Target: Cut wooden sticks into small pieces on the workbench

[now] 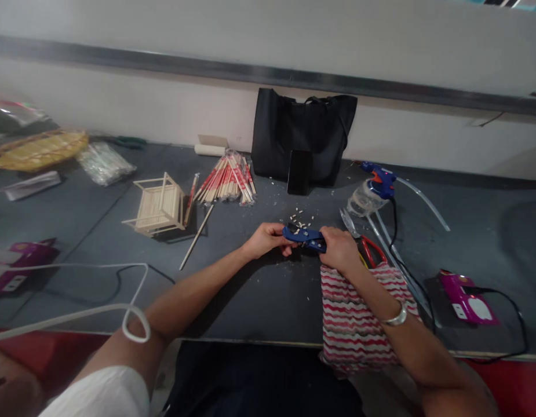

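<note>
My right hand point(341, 250) is wrapped round the handles of a blue hand cutter point(306, 236), whose jaw end points left. At that end my left hand point(268, 240) is closed, thumb and fingers pinched together beside the jaws. What it pinches is too small and hidden to make out. Short pale cut bits point(299, 219) of stick lie scattered just beyond the cutter. Left of my left hand, one bare wooden chopstick point(196, 237) lies at a slant. A small chair-like frame point(160, 204) built from sticks stands farther left.
Red-wrapped chopsticks point(228, 178) are piled at the back, near a black bag point(303, 133) with a phone point(299, 172) against it. A blue glue gun point(382, 180), red-handled pliers point(372, 251), a striped cloth point(352, 324) and a purple power strip point(467, 298) lie right.
</note>
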`<state>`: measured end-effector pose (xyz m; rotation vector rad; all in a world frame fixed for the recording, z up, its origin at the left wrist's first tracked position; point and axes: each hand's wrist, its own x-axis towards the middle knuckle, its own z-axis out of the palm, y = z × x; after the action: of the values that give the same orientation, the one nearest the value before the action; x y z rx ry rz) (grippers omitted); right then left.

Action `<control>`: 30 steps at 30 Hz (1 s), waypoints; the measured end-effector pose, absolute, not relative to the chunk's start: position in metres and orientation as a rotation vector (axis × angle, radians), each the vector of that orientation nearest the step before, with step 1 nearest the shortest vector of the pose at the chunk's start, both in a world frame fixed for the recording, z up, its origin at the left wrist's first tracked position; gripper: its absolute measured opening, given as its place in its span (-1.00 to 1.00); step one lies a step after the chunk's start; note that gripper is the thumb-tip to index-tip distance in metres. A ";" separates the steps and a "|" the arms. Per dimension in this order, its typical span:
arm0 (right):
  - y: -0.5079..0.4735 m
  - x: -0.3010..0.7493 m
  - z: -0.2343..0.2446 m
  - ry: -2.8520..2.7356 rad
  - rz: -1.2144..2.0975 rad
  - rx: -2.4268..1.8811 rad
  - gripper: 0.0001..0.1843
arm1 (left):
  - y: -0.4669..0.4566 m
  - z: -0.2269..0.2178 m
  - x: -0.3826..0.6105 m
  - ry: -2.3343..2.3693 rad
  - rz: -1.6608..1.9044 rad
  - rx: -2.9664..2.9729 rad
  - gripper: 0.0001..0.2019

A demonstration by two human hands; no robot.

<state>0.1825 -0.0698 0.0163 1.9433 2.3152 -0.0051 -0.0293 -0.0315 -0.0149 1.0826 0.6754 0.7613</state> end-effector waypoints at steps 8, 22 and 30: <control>-0.071 0.179 0.020 2.262 -0.072 1.967 -0.72 | -0.031 -0.017 -0.031 0.670 0.763 1.123 -0.58; -0.069 0.175 0.025 2.069 -0.113 2.022 -0.69 | -0.027 -0.020 -0.034 0.634 0.748 1.117 -0.63; -0.070 0.174 0.025 2.062 -0.106 2.004 -0.71 | -0.028 -0.017 -0.033 0.659 0.744 1.084 -0.58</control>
<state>0.1739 -0.0696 0.0251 2.0039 2.0617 -0.1058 -0.0327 -0.0278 -0.0172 1.0840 0.6594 0.7437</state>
